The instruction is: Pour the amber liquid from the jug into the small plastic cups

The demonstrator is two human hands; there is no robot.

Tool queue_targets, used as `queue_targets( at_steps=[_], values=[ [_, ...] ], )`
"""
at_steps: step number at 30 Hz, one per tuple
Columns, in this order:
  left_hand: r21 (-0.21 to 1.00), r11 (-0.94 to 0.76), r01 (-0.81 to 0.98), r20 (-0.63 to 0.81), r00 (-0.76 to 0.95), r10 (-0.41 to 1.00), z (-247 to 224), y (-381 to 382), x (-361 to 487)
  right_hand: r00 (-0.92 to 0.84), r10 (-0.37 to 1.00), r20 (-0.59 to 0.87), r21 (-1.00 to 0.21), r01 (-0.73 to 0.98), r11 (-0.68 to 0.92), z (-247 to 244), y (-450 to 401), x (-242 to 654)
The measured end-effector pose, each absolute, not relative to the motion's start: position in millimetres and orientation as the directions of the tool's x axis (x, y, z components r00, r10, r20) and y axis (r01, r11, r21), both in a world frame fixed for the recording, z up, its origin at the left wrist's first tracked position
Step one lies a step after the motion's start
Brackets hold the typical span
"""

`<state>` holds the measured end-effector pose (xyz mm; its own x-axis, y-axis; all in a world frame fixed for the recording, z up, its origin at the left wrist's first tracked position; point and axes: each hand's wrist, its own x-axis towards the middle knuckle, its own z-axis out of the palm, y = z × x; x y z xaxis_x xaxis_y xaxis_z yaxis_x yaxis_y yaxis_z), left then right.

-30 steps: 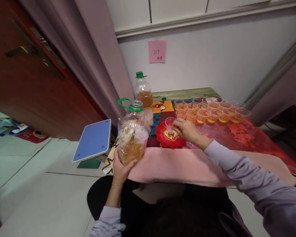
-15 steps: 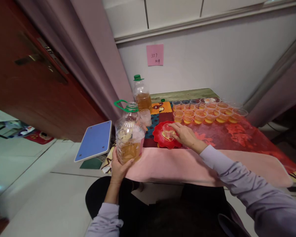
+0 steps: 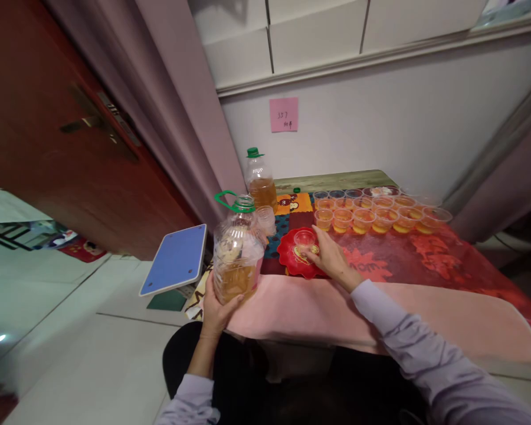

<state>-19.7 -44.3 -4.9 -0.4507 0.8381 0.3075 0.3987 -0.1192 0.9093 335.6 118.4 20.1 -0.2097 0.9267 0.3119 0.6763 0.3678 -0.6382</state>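
Observation:
My left hand (image 3: 219, 307) is wrapped round the lower side of a large clear jug (image 3: 238, 268) of amber liquid, its mouth uncapped and its green handle tilted left. My right hand (image 3: 330, 254) grips a small clear cup (image 3: 304, 238) over a red scalloped plate (image 3: 287, 255). Behind the jug, a stack of clear cups (image 3: 266, 219) stands near a second jug (image 3: 262, 188) with a green cap. Rows of clear cups (image 3: 363, 219), the front ones holding yellow-orange contents, stand on the right part of the table.
A green cap (image 3: 297, 190) lies at the table's back. A pink mat (image 3: 318, 301) covers the front edge. Left of the table is a blue board (image 3: 176, 260). A wall with a pink note (image 3: 284, 115) rises behind.
The camera view has shifted, so the scene sits lower in the picture. My right hand's fingers have closed more around the cup's side. My left hand remains on the jug.

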Motion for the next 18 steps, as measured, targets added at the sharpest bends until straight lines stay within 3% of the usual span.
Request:
queue_targets(
  at_steps=[4, 7, 10, 15, 18],
  values=[
    [0.907, -0.117, 0.404, 0.314, -0.464, 0.828, -2.1, -44.5, -17.1, -0.090, 0.907, 0.412, -0.799, 0.444, 0.407, 29.4, 93.9, 324.6],
    [0.899, -0.108, 0.424, 0.320, -0.468, 0.824, 1.5, -45.1, -14.2, -0.155, 0.940, 0.304, -0.933, 0.150, 0.327, 41.7, 73.3, 299.3],
    [0.876, -0.108, 0.470, 0.343, -0.450, 0.824, 8.8, -46.6, -9.0, -0.235, 0.945, 0.227, -0.974, -0.051, 0.222, 56.5, 62.8, 273.4],
    [0.825, -0.110, 0.555, 0.375, -0.391, 0.840, 23.2, -51.4, -0.4, -0.311, 0.905, 0.291, -0.957, -0.102, 0.272, 81.8, 66.1, 264.3],
    [0.835, -0.113, 0.538, 0.353, -0.367, 0.861, 28.0, -56.7, -0.7, -0.299, 0.923, 0.241, -0.969, -0.117, 0.216, 87.8, 68.0, 270.5]
  ],
)
